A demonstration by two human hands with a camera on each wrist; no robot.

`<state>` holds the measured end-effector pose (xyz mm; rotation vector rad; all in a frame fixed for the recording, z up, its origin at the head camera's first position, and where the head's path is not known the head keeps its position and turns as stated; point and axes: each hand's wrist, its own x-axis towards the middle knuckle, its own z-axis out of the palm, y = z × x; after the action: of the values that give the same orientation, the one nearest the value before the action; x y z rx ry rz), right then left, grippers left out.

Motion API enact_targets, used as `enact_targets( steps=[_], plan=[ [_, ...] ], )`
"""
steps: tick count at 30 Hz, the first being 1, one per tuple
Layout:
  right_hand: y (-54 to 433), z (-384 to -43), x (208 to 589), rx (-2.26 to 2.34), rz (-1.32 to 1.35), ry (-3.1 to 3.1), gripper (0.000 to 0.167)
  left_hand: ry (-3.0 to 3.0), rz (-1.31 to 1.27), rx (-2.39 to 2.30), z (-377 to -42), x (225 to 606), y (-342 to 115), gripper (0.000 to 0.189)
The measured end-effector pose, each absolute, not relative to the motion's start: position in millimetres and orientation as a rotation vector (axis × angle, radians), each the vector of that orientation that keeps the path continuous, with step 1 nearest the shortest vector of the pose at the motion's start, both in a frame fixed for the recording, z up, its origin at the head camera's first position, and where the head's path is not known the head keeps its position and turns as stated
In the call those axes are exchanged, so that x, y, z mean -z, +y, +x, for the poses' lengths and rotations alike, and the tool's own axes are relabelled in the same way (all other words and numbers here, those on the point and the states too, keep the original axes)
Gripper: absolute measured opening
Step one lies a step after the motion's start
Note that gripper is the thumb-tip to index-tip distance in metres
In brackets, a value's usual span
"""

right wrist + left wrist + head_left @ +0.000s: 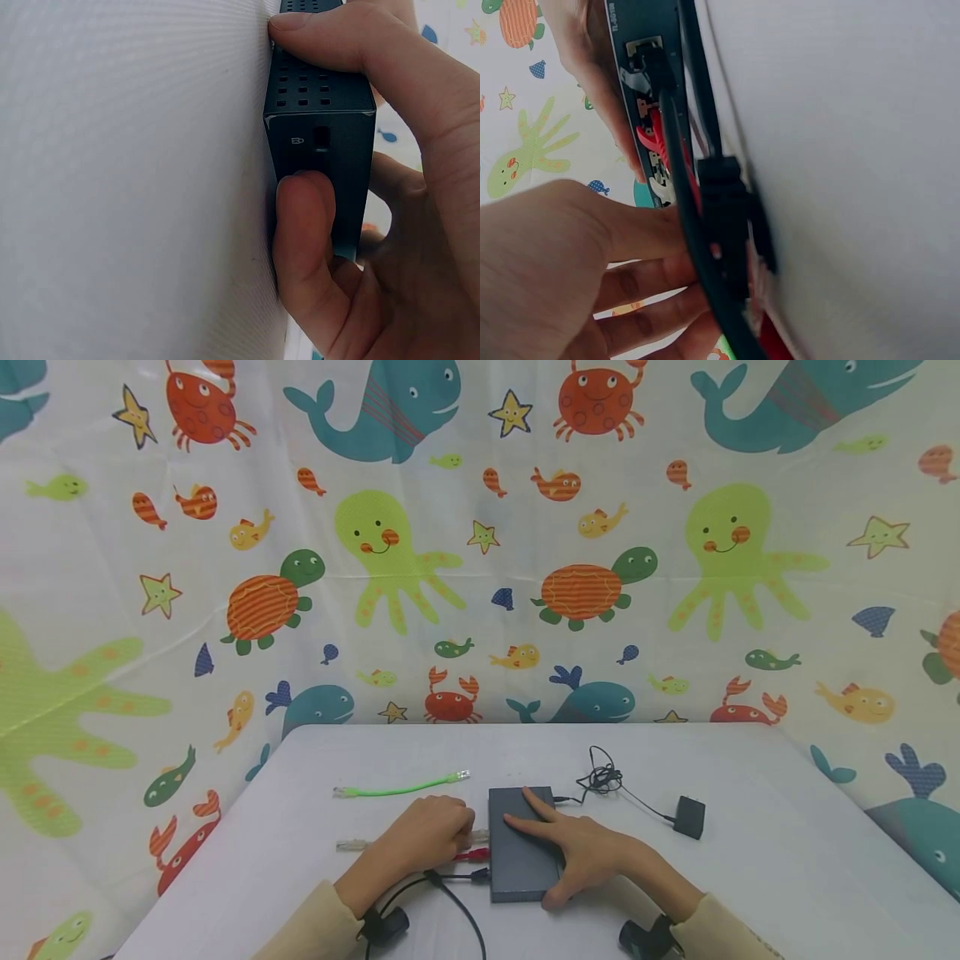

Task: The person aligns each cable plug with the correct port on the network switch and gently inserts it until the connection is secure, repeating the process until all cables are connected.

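A dark grey network switch (517,852) lies on the white table, its port side facing left. My right hand (585,852) grips it: two fingers spread over the top, the thumb at the near right corner, another fingertip against the end face in the right wrist view. My left hand (431,831) pinches a whitish network cable (352,845) close to the ports, thumb near its white plug (661,189); the fingers partly hide the cable. A red plug (654,135) and a black plug (651,64) sit in neighbouring ports.
Beyond the left hand lies a short green network cable (405,790). A coiled black power cord (602,779) runs from the switch to a power adapter (689,817) at the right. Black cable (461,906) loops near the left wrist. A sea-animal curtain (480,635) hangs behind the table.
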<state>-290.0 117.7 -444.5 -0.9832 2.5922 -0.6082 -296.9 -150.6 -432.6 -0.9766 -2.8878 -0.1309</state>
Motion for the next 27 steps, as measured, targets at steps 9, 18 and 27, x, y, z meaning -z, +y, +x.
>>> enact_targets(
  steps=[9,18,27],
  plan=[
    [117.0,-290.0,445.3,0.608,-0.977,2.591,0.102,-2.885,-0.981,0.134,-296.8,433.0,-151.0,0.005],
    [116.4,-289.7,444.4,0.595,-0.972,2.597,0.102,-2.876,-0.988,0.126,-298.4,434.7,-151.4,0.005],
    [116.3,-290.1,444.2,0.601,-0.962,2.592,0.102,-2.886,-0.982,0.134,-298.5,433.0,-151.6,0.005]
  ],
)
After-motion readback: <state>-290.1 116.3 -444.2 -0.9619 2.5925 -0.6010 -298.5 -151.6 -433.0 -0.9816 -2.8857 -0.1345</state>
